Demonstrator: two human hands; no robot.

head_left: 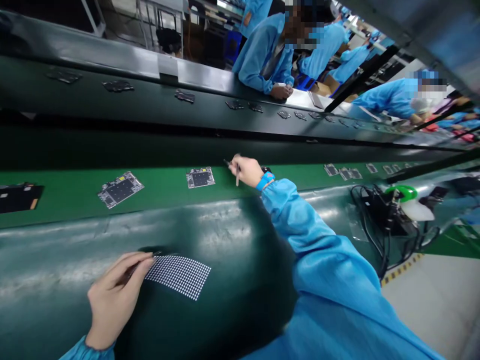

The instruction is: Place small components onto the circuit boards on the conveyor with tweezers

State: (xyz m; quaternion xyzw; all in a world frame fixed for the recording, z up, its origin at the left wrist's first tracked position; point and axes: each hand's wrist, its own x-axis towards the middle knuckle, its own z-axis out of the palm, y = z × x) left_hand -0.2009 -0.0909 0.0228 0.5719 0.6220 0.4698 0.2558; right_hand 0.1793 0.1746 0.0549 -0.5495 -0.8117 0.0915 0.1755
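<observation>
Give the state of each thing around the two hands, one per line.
Left hand: pinching dotted sheet
Dotted sheet: held by one end, curved
Right hand: gripping slim tool over green belt
Slim tool: held, open or shut unclear
Green belt: moving or stopped unclear
Circuit board left of right hand: lying flat
Blue wristband: worn on right wrist

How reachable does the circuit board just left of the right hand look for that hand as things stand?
Probably yes: the right hand is over the green belt, a thin metal tool in its grip, and nothing visible stands between it and the circuit board.
</observation>
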